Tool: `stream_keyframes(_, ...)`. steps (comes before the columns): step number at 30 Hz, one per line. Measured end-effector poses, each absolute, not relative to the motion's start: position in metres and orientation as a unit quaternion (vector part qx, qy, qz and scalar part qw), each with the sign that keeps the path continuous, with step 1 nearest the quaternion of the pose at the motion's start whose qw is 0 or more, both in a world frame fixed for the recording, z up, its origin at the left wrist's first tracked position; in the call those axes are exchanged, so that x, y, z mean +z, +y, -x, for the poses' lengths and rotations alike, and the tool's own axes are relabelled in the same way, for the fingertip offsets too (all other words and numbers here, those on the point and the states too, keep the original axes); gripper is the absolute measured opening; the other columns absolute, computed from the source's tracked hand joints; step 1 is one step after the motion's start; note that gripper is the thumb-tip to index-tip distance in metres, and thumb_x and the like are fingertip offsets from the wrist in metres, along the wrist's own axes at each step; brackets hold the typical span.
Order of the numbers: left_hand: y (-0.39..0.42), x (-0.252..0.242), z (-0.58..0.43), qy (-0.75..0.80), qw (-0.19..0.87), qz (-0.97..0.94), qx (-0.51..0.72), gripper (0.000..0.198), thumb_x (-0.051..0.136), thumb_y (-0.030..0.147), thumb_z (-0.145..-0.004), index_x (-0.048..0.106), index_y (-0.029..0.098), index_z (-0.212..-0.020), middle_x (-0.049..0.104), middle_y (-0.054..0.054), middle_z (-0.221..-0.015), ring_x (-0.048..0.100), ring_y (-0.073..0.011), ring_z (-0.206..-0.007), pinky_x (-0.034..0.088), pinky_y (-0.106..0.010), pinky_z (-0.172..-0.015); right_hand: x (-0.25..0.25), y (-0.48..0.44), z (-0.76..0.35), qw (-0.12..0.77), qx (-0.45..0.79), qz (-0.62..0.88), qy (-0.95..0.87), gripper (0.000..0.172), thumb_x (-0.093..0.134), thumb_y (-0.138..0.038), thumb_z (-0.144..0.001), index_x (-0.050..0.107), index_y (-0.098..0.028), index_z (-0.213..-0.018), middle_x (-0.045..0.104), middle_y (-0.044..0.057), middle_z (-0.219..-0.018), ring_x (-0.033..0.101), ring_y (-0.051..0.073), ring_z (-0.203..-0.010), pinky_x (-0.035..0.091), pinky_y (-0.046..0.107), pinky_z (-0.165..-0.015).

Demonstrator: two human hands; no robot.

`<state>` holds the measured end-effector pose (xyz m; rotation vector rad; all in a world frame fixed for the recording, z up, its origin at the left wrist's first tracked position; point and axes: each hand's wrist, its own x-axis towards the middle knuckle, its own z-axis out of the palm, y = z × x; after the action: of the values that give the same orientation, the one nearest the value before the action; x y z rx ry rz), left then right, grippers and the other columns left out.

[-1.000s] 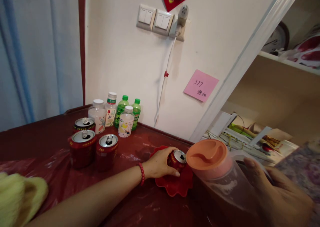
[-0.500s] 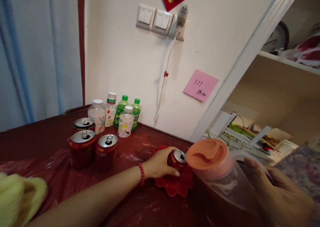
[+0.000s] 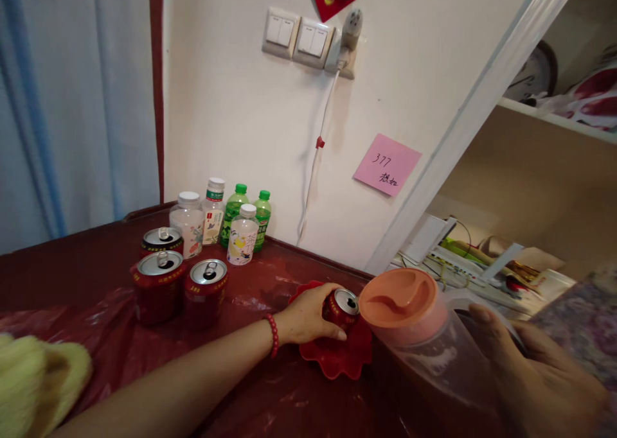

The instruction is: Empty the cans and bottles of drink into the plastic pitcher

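Observation:
My left hand (image 3: 311, 316), with a red bead bracelet at the wrist, is wrapped round a red drink can (image 3: 342, 308). The can's tab hole is open, and it stands in a red scalloped dish (image 3: 337, 359). In my right hand (image 3: 544, 367) is the handle of a clear pitcher (image 3: 443, 361) with an orange lid (image 3: 400, 297). The pitcher leans toward the can, its lid's spout side right beside the can's top. Whether liquid flows between them I cannot tell.
Opened red cans (image 3: 159, 287) stand on the left of the red-covered table (image 3: 270, 399). Behind them are several bottles (image 3: 242, 239) with white or green caps. A yellow towel (image 3: 38, 380) lies at the front left. A cord (image 3: 313, 168) hangs down the wall.

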<state>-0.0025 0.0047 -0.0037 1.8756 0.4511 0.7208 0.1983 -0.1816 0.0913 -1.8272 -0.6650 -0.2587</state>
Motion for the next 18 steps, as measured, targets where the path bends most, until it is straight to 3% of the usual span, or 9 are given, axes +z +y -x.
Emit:
stream_keyframes(8, 0.0040, -0.0041, 0.0020, 0.183, 0.519, -0.778, 0.303, 0.078, 0.092, 0.018, -0.055, 0.060, 0.022, -0.126, 0.069, -0.009, -0.126, 0.062, -0.0321, -0.117, 0.046, -0.045, -0.104, 0.0905, -0.1808, -0.1998, 0.550, -0.120, 0.773, -0.294, 0.058, 0.070, -0.076, -0.076, 0.074, -0.021, -0.093, 0.067, 0.000, -0.085, 0.060, 0.029, -0.094, 0.040, 0.032, -0.075)
stream_keyframes(18, 0.0041, -0.0033, 0.0026, 0.186, 0.518, -0.779, 0.301, 0.080, 0.093, 0.018, -0.054, 0.060, 0.023, -0.127, 0.069, -0.008, -0.126, 0.062, -0.0319, -0.117, 0.047, -0.045, -0.103, 0.0894, -0.1807, -0.2011, 0.548, -0.130, 0.769, -0.302, 0.062, 0.069, -0.078, -0.076, 0.074, -0.019, -0.095, 0.066, 0.000, -0.084, 0.060, 0.029, -0.090, 0.040, 0.032, -0.072)
